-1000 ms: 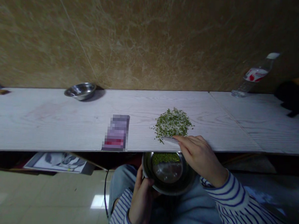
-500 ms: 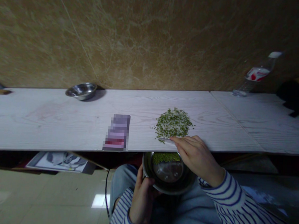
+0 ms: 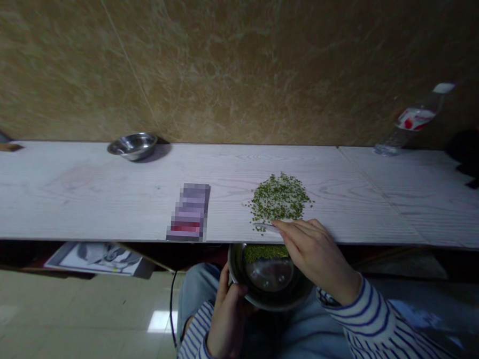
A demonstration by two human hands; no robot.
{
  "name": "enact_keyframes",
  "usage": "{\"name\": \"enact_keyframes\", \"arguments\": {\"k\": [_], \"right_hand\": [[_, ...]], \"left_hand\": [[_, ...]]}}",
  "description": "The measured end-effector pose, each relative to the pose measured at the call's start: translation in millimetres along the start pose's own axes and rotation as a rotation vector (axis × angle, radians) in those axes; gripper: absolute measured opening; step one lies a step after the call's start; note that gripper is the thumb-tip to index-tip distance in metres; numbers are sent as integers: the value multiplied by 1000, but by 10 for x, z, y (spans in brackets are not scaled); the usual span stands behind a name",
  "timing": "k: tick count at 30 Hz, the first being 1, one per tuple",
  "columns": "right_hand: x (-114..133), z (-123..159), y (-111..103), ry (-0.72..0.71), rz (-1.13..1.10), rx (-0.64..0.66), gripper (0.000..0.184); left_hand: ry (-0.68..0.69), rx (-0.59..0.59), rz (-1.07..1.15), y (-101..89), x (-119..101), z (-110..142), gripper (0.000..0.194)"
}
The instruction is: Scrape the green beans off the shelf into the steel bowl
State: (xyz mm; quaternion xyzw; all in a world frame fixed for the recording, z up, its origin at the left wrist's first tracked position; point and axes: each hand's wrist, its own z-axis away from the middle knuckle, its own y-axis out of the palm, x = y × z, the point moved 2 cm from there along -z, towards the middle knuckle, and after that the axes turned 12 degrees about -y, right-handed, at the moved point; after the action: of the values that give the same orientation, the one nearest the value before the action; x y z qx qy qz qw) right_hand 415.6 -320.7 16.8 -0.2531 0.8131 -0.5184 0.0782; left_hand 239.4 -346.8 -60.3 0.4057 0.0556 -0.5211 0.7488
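Observation:
My left hand (image 3: pixel 229 318) grips the left rim of a steel bowl (image 3: pixel 271 303), held over my lap just below the table's front edge. Small green beans, mung beans by their look, lie along the bowl's far side. On the table above it spreads a loose patch of the same green beans (image 3: pixel 279 197). My right hand (image 3: pixel 314 253) is closed on a pale, thin, spoon-like tool (image 3: pixel 267 228), its tip low at the patch's near edge. A few beans lie beside and in front of that tip. The handle is hidden inside my fingers.
A small steel bowl (image 3: pixel 133 146) stands near the wall at left. A blurred-out purple phone-shaped object (image 3: pixel 190 212) lies left of the beans. At back right are a plastic bottle (image 3: pixel 413 121) and a dark item (image 3: pixel 471 154). An open drawer (image 3: pixel 99 258) is below the table.
A few beans have moved nearer the table's front edge, by the tool tip. Both hands keep nearly the same places. The whole view has shifted slightly.

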Motion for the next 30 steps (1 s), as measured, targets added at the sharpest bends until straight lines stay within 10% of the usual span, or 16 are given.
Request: {"name": "enact_keyframes", "arguments": {"k": [30], "right_hand": [[87,-136,80,-35,-19,3,29]], "left_hand": [[42,-83,0,-159,-124,-7,70]]}}
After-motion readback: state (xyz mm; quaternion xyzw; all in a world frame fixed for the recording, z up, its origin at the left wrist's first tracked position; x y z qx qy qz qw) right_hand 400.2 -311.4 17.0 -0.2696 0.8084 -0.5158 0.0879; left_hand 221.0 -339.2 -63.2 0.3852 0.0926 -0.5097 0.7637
